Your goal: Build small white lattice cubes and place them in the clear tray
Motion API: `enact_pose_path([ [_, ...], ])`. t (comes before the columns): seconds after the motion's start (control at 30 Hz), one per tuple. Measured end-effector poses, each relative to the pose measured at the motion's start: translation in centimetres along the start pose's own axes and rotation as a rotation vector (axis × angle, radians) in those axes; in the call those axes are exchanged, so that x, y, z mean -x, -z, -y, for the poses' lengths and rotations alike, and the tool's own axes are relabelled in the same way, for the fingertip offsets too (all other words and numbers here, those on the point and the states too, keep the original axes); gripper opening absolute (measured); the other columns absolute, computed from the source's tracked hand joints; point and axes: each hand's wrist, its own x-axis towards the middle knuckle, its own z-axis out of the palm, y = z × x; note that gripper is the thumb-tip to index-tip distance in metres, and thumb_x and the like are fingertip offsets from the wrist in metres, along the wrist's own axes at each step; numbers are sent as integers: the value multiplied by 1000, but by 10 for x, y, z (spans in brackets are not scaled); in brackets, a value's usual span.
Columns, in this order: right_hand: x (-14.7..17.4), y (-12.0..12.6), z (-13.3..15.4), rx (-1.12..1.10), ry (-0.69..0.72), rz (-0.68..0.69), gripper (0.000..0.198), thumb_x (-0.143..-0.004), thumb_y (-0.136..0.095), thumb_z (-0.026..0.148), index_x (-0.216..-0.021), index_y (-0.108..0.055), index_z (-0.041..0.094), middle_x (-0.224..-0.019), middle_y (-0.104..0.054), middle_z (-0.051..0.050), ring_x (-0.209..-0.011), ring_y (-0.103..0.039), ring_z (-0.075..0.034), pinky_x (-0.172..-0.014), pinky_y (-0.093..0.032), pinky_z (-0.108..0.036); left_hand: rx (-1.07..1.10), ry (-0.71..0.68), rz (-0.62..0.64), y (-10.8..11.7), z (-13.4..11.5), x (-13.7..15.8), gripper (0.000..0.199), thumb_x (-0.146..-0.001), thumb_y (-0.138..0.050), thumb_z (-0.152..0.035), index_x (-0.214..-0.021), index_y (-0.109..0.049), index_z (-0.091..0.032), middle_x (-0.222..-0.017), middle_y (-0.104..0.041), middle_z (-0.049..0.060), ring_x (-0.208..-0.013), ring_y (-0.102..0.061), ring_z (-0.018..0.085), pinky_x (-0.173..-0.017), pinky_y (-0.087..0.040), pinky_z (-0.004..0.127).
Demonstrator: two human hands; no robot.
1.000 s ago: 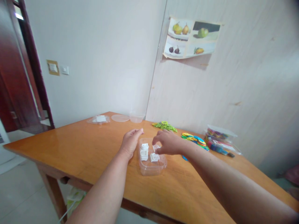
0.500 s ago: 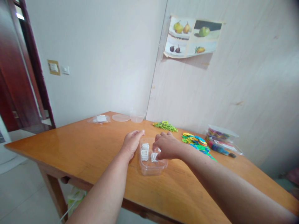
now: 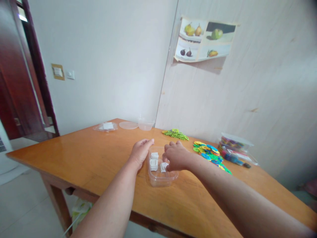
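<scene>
One white block point(image 3: 163, 167) lies just left of the curled right hand point(image 3: 176, 156) — the left hand point(image 3: 140, 153) is farther. Can't tell if either's fingers pinch anything.

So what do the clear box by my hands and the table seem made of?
The clear box looks like thin, glossy plastic: the table shows through it and its rim catches light. The table itself seems varnished wood, orange-brown with a soft sheen, though veneer is possible.
</scene>
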Motion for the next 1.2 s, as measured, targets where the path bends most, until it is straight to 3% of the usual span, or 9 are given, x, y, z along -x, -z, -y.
enact_pose_path([
  [0.87,7,-3,-8,-110,-16,-80,30,-69,-70,43,-95,-73,30,-115,-61,-9,-111,-49,-33,-90,-33,-48,-10,4,13,0,1,0,38,-73,-64,-53,-75,-70,-15,-77,-70,4,-81,-60,21,-71,-40,28],
  [1.03,11,-6,-31,-296,-155,-241,26,-80,-58,31,-102,-71,27,-110,-63,-7,-108,-53,-26,-91,-36,-39,-12,34,-21,0,0,1,38,-72,-66,-52,-74,-71,-14,-77,-70,6,-81,-60,22,-69,-40,28],
  [1.2,4,-40,-54,-486,-366,-273,32,-81,-51,21,-107,-69,22,-107,-67,-6,-97,-60,-19,-83,-41,-28,-33,54,-51,0,1,0,36,-72,-66,-51,-72,-70,-15,-75,-69,5,-79,-59,21,-68,-39,28],
])
